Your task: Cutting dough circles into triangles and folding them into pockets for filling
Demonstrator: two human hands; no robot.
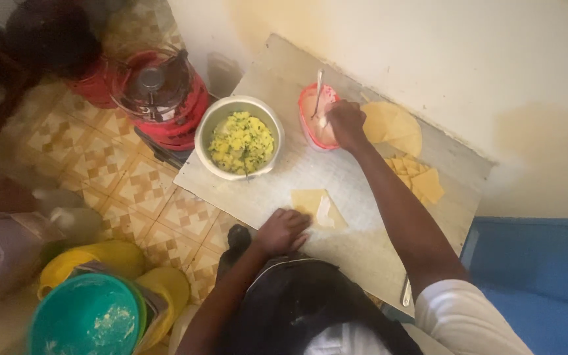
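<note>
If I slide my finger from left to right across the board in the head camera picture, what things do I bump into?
Metal bowl of yellow filling → folded pastry sheet under the left hand → pink cup of paste with the right hand dipped in → round pastry sheets → cut pastry pieces.

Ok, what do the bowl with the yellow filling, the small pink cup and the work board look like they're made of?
The filling bowl looks like bare metal, probably aluminium or steel: dull silver rim with a soft sheen. The pink cup, where the right hand dips, looks like thin plastic, smooth and slightly translucent. The board seems to be a pale laminate or painted sheet, matte and scuffed; I can't tell which.
</note>
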